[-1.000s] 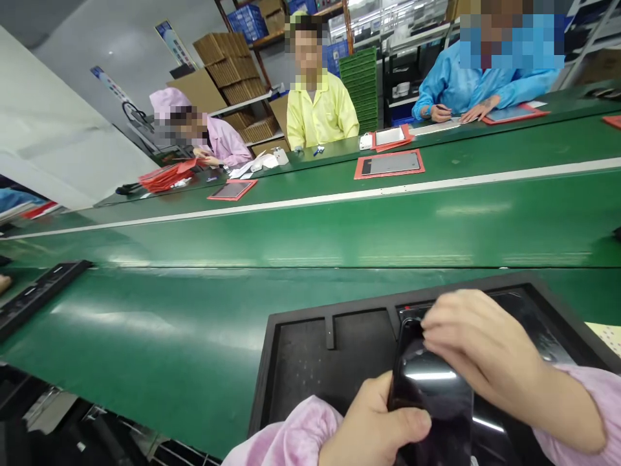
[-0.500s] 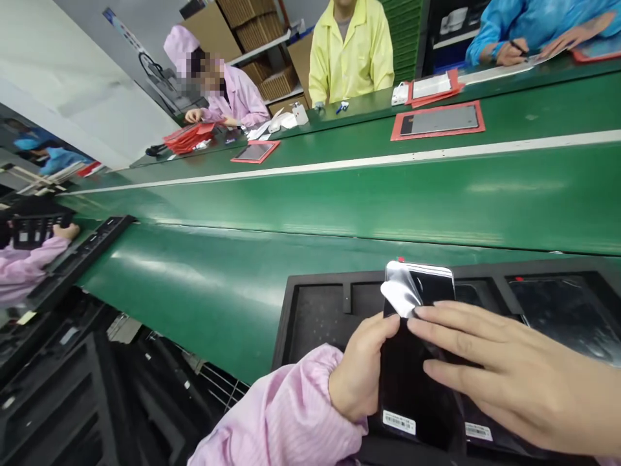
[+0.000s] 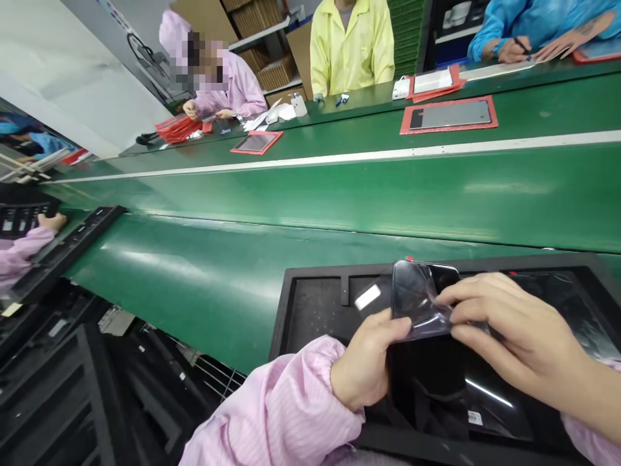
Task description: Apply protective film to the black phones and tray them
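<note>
My left hand (image 3: 366, 362) grips the left edge of a black glossy phone (image 3: 422, 382), its thumb over the face. The phone is tilted above a black tray (image 3: 310, 273). A clear protective film (image 3: 424, 317) lies wrinkled across the upper half of the phone. My right hand (image 3: 519, 327) pinches the film's right side between thumb and fingers. A small white label (image 3: 367, 297) shows just left of the phone, over a tray compartment; what it sticks to is unclear.
More dark glossy panels (image 3: 548, 291) lie in the tray's right part. Stacked black trays (image 3: 63, 388) stand at lower left. Across the green belt (image 3: 208, 272), co-workers sit near red-backed panels (image 3: 451, 115). Another person's hand (image 3: 52, 222) holds a black tray at far left.
My right hand has gone from fingers laid flat on the phone to a pinch on the film. The film now spreads wrinkled across the phone, and the label on the phone's lower end no longer shows.
</note>
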`<state>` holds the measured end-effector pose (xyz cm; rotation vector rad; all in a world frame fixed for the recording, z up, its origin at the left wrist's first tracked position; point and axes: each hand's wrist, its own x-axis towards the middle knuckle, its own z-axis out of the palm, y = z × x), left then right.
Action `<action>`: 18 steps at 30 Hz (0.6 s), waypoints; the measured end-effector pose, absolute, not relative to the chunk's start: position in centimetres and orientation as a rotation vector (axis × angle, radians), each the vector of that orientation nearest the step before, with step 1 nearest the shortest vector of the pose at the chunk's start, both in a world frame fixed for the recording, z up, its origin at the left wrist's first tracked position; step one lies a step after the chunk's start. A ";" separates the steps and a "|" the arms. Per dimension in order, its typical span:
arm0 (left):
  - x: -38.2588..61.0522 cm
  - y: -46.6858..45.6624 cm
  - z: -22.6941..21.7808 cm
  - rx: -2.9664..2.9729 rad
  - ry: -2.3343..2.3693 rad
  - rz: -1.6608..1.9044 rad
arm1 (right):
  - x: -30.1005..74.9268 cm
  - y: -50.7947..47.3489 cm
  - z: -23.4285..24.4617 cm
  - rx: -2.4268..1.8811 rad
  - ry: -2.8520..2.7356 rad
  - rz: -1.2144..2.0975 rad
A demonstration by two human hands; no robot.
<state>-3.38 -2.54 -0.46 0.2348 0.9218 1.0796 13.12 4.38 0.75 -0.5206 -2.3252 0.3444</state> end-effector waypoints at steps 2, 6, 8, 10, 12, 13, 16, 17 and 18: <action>-3.5 -2.6 -0.5 0.249 0.956 1.062 | 13.7 4.2 0.9 -0.408 -2.351 0.458; -3.7 -3.1 -0.8 0.470 0.991 1.126 | 14.8 3.3 1.0 -0.394 -2.298 0.766; -3.8 -3.8 -1.0 0.590 0.995 1.196 | 15.0 2.9 1.1 -0.414 -2.225 0.881; -3.8 -4.7 -1.4 0.624 1.052 1.208 | 15.0 2.7 1.3 -0.397 -2.155 0.957; -4.0 -5.5 -1.9 0.680 1.172 1.151 | 14.8 2.6 1.6 -0.404 -2.103 0.971; -4.2 -5.8 -2.2 0.741 1.225 1.115 | 14.7 2.7 1.8 -0.424 -2.070 0.944; -4.6 -6.2 -2.8 0.963 1.281 0.991 | 14.2 3.1 2.4 -0.649 -1.938 0.739; -4.7 -6.3 -2.9 1.025 1.278 0.957 | 14.0 3.3 2.6 -0.740 -1.899 0.669; -4.8 -6.3 -2.9 1.086 1.277 0.928 | 13.9 3.6 2.7 -0.809 -1.873 0.623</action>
